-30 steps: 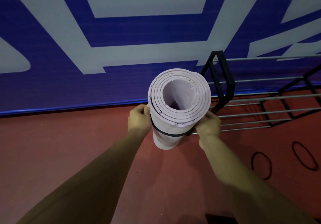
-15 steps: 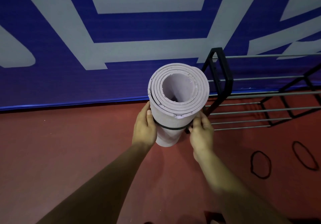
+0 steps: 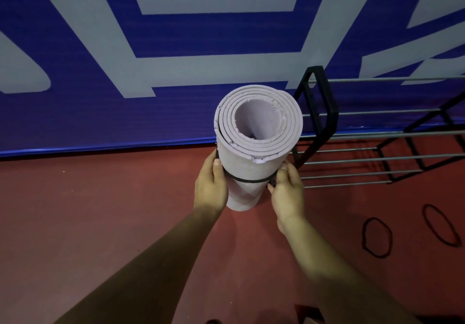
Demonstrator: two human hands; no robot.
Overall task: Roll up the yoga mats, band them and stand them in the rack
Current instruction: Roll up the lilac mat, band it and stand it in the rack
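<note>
A rolled lilac yoga mat (image 3: pixel 254 165) stands upright on the red floor, its spiral end facing up at me. A black elastic band (image 3: pixel 247 180) circles it partway down. My left hand (image 3: pixel 211 187) lies against the mat's left side with its thumb at the band. My right hand (image 3: pixel 288 190) is at the mat's right side, its fingers pinching the band there. The black rack (image 3: pixel 324 112) with grey metal rods stands just right of the mat.
Two loose black bands (image 3: pixel 377 237) (image 3: pixel 440 224) lie on the floor at the right. A blue and white banner wall (image 3: pixel 176 72) runs behind the mat and rack. Red floor (image 3: pixel 100 223) stretches to the left.
The band has slid further down the mat. Both hands have moved down with it, and their fingers have straightened from a tighter grip near the top.
</note>
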